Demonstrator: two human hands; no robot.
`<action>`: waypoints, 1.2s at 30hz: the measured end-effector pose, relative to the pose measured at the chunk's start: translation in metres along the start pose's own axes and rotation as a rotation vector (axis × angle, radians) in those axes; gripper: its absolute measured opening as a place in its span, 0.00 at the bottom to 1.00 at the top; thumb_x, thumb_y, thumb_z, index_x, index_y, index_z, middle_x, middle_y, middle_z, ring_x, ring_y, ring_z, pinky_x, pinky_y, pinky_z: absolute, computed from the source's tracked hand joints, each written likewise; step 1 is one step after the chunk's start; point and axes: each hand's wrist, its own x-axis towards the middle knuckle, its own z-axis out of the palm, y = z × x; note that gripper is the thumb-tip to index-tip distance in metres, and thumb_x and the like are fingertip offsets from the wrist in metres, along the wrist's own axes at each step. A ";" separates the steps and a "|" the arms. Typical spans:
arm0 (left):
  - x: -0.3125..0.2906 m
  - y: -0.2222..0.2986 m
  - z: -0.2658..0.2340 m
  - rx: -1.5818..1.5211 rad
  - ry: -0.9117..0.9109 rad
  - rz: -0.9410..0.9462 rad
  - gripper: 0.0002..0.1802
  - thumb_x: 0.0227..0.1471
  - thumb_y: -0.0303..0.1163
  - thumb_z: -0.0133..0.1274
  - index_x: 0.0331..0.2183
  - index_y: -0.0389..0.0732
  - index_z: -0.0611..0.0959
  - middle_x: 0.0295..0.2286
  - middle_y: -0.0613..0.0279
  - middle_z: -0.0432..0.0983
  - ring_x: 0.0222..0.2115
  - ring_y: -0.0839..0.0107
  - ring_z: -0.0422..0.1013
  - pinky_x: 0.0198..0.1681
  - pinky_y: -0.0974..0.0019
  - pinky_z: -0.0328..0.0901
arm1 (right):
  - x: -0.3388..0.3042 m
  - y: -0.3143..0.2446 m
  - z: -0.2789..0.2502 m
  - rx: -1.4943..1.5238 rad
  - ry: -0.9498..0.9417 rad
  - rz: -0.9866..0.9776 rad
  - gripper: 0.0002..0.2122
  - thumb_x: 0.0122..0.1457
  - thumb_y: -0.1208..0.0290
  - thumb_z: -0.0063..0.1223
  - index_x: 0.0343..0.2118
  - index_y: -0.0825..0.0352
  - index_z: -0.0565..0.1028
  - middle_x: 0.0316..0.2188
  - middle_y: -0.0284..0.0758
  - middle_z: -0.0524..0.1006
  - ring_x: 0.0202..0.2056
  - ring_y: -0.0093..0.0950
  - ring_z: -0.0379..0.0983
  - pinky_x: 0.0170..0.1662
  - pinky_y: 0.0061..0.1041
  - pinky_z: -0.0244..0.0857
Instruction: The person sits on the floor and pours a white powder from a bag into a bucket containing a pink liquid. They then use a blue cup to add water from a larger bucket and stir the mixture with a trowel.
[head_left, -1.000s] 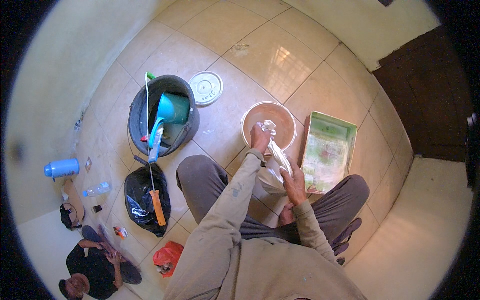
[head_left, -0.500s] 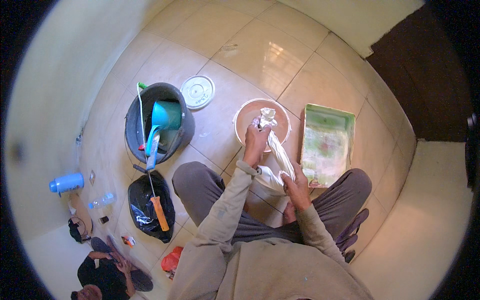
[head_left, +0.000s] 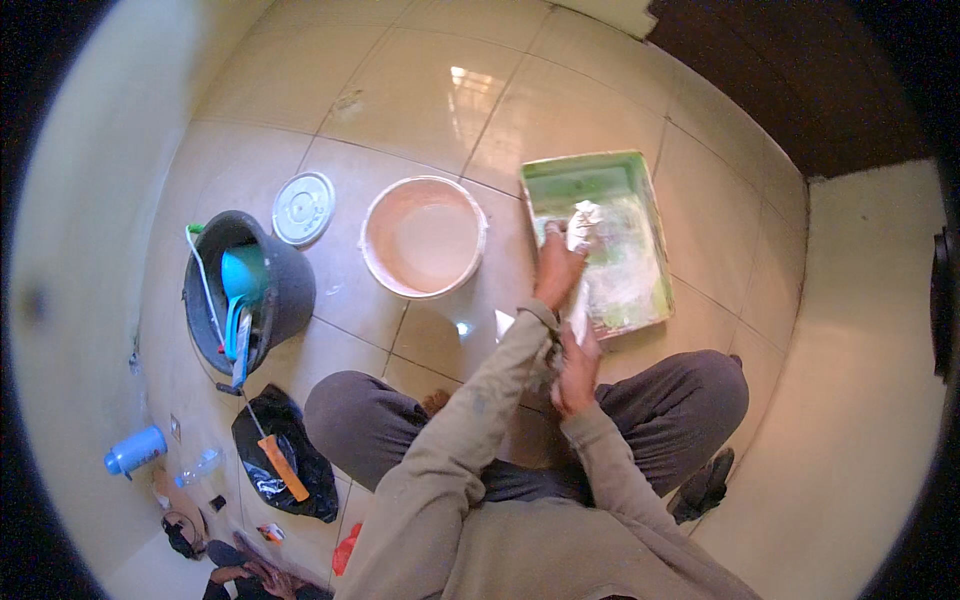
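A twisted white bag (head_left: 585, 218), looking like soft plastic, stretches between my two hands above the paint tray. My left hand (head_left: 560, 265) is closed round it just below its crumpled far end. Nearer to me, my right hand (head_left: 577, 370) grips its lower part; the fingers are a little blurred. Below lies the rectangular paint tray (head_left: 628, 285), green inside and smeared with whitish paint. To the left of the tray stands a white bucket (head_left: 378, 272) holding a pale pinkish-beige liquid.
Left of the bucket lie a round white lid (head_left: 303, 208) and a dark pail (head_left: 292, 295) with a blue dipper (head_left: 243, 272). A paint roller (head_left: 282, 468) rests on a black plastic bag (head_left: 315, 470). A blue jug (head_left: 136, 450) and a seated person (head_left: 265, 578) are at lower left.
Both hands have carried the twisted white bag from over the bucket to over the tray on the right. The view has turned, so the floor items appear farther left.
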 end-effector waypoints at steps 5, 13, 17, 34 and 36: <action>0.017 -0.042 0.012 -0.042 0.018 -0.104 0.28 0.41 0.25 0.61 0.45 0.28 0.68 0.38 0.46 0.73 0.36 0.63 0.71 0.39 0.64 0.67 | 0.040 0.013 0.001 -0.183 -0.062 -0.065 0.26 0.59 0.71 0.45 0.58 0.77 0.54 0.53 0.45 0.64 0.52 0.32 0.62 0.54 0.27 0.56; 0.024 -0.052 0.006 -0.017 0.028 -0.122 0.22 0.43 0.22 0.54 0.43 0.30 0.71 0.34 0.48 0.76 0.30 0.67 0.75 0.31 0.65 0.70 | -0.020 -0.134 -0.048 -0.535 -0.269 -0.158 0.23 0.54 0.69 0.51 0.52 0.73 0.65 0.51 0.46 0.65 0.48 0.37 0.66 0.53 0.31 0.59; 0.017 -0.053 0.009 0.038 0.088 -0.061 0.19 0.45 0.26 0.52 0.42 0.31 0.73 0.33 0.48 0.77 0.30 0.67 0.75 0.36 0.64 0.68 | -0.015 -0.254 -0.112 -0.761 -0.340 -0.210 0.19 0.58 0.61 0.46 0.48 0.67 0.69 0.39 0.39 0.74 0.41 0.30 0.70 0.46 0.27 0.62; 0.012 -0.054 0.010 0.413 0.043 0.074 0.14 0.44 0.28 0.54 0.34 0.30 0.81 0.29 0.40 0.76 0.32 0.53 0.75 0.36 0.58 0.67 | 0.082 -0.048 -0.160 -1.368 -0.192 -0.608 0.13 0.59 0.64 0.46 0.41 0.66 0.66 0.19 0.41 0.72 0.19 0.40 0.71 0.21 0.34 0.60; 0.024 -0.073 0.009 0.447 0.065 0.132 0.13 0.43 0.28 0.53 0.33 0.30 0.81 0.27 0.42 0.76 0.32 0.51 0.73 0.37 0.56 0.66 | 0.110 -0.058 -0.125 -1.356 -0.316 -0.762 0.10 0.60 0.65 0.43 0.38 0.67 0.65 0.19 0.44 0.72 0.20 0.43 0.71 0.22 0.37 0.62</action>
